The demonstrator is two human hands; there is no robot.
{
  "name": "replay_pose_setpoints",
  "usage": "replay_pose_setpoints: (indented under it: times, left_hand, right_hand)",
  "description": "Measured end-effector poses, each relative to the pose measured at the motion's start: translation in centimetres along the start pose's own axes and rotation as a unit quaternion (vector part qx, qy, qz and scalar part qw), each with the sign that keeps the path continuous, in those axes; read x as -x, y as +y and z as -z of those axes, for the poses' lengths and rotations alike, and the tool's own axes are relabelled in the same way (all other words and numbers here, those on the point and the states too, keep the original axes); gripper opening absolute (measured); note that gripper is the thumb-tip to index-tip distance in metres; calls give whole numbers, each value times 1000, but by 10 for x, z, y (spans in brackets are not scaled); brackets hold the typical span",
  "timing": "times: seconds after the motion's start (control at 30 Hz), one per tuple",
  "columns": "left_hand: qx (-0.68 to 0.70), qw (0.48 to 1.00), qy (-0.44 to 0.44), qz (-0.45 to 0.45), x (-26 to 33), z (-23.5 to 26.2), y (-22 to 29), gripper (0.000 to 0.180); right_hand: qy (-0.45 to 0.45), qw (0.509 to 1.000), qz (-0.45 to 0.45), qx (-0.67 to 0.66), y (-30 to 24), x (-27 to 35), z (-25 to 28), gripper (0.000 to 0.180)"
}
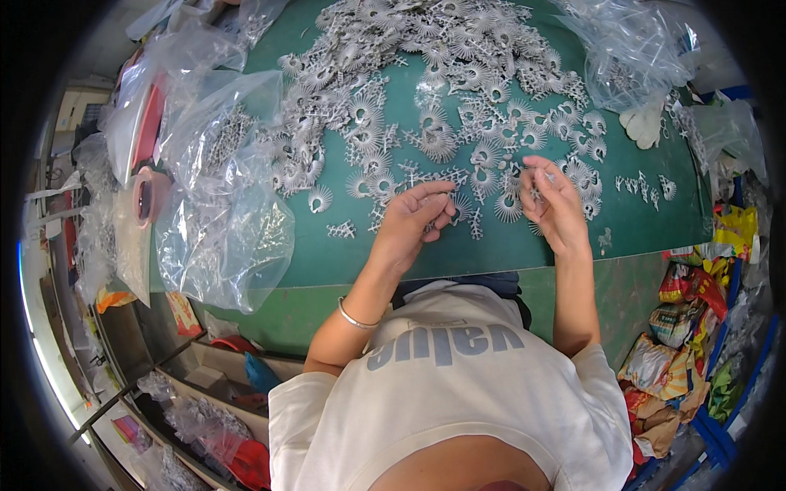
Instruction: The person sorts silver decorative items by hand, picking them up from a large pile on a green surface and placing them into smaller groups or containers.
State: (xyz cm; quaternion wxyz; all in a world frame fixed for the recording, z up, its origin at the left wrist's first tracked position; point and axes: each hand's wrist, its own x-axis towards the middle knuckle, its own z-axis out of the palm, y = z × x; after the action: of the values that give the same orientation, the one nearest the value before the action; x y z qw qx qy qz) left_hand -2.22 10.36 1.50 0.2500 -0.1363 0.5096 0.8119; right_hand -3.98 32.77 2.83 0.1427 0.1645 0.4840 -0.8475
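My left hand (pixel 412 219) is over the near part of the green tabletop, its fingers curled together; whatever they hold is hidden. To its right, my right hand (pixel 553 203) is held palm inward with bent fingers, and a bit of pale grey shows between them, too small to make out. Around both hands lie flat grey fan-shaped pieces with spiky rims, such as the fan-shaped piece (pixel 508 206) beside my right hand. Small branched grey pieces lie among them, with one branched piece (pixel 476 223) between my hands and another branched cluster (pixel 341 229) farther left.
A large heap of grey pieces (pixel 426 41) covers the far side of the table (pixel 360 258). Clear plastic bags (pixel 225 221) with grey pieces stand at the left, beside a pink tape roll (pixel 150 196). Another plastic bag (pixel 626 57) lies far right. Colourful packets (pixel 663 368) fill the lower right.
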Motion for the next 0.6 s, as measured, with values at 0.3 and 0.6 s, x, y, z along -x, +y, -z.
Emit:
replay_pose_setpoints:
  times: [0.3, 0.6]
  left_hand:
    - [-75, 996, -44, -34, 2, -8, -10, 23]
    - [-73, 996, -39, -17, 4, -11, -8, 23]
  right_hand:
    - [-97, 993, -9, 62, -4, -4, 15, 32]
    - [-198, 960, -97, -174, -3, 4, -2, 62]
